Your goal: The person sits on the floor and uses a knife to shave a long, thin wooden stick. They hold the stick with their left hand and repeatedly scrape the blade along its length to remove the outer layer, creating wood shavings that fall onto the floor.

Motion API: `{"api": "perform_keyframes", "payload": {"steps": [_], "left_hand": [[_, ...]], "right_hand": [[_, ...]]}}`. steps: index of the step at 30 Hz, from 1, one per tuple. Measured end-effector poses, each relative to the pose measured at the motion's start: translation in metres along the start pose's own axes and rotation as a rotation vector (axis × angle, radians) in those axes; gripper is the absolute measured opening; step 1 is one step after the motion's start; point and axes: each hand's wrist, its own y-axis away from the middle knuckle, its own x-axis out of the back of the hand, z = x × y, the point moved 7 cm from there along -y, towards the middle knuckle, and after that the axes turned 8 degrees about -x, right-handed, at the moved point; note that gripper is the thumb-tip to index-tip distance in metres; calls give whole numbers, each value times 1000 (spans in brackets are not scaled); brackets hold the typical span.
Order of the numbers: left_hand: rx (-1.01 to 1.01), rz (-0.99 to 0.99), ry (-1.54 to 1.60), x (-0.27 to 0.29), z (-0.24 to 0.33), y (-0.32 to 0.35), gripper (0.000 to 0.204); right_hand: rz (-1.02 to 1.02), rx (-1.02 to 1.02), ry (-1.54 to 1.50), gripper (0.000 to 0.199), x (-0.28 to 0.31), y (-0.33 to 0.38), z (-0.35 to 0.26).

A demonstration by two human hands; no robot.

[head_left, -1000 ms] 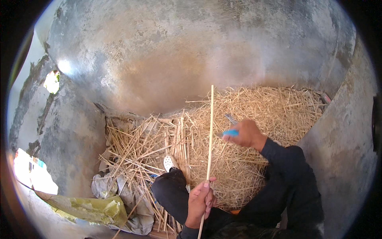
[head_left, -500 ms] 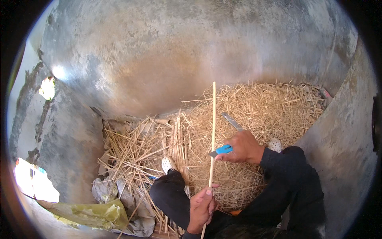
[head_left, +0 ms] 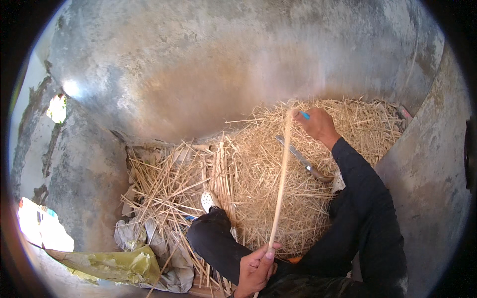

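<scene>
both hands (head_left: 256,268) grip cane strip (head_left: 281,184) over straw pile (head_left: 258,164).

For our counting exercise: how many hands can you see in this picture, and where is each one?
2. The left hand grips the lower end of the long stick; the right hand is at its top end. None seem hidden.

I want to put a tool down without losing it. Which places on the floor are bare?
Bare concrete floor lies beyond the straw pile, up to the walls. The straw and split sticks crowd the middle; crumpled sacks fill the lower left. A long blade lies on the straw.
</scene>
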Motion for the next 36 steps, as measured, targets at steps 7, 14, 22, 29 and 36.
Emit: {"api": "perform_keyframes", "payload": {"steps": [7,14,22,29,36], "left_hand": [[-62,44,-19,9,16,-25,38],[-147,52,-23,6,21,-47,52],[-162,21,72,-2,27,-48,55],[-109,-20,182,-4,18,-31,50],[-44,-40,314,-1,19,-23,49]], "right_hand": [[-25,43,-183,78,-5,14,-11],[-186,622,-152,74,-1,123,-113],[15,665,-143,80,7,110,-112],[46,319,-138,83,-4,46,-65],[7,500,-209,80,-4,91,-97]]}}
